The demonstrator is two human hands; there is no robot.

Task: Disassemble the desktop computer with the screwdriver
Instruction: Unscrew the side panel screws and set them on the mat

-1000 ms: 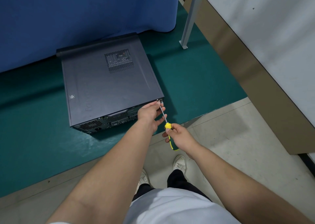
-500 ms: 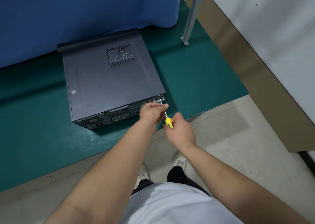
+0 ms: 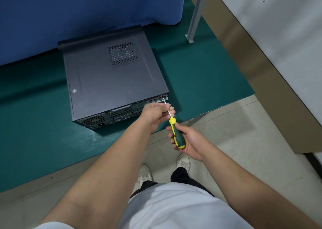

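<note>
A dark grey desktop computer (image 3: 111, 82) lies on its side on the green mat, its rear panel with ports facing me. A screwdriver (image 3: 176, 133) with a green and yellow handle points its tip at the upper right corner of that rear panel. My right hand (image 3: 188, 141) holds the handle, palm turned up. My left hand (image 3: 156, 114) pinches the metal shaft just below the tip, close to the case's corner. The screw itself is too small to make out.
The green mat (image 3: 200, 82) covers the floor under the computer; beige tiles (image 3: 244, 141) begin at its near edge. A blue curtain (image 3: 87, 11) hangs behind the case. A metal post (image 3: 195, 16) stands at the right rear, beside a white wall with a brown baseboard (image 3: 270, 89).
My right hand has rotated on the handle: half a second ago it covered the handle knuckles up, now it is palm up with the handle showing. My left hand stays on the shaft.
</note>
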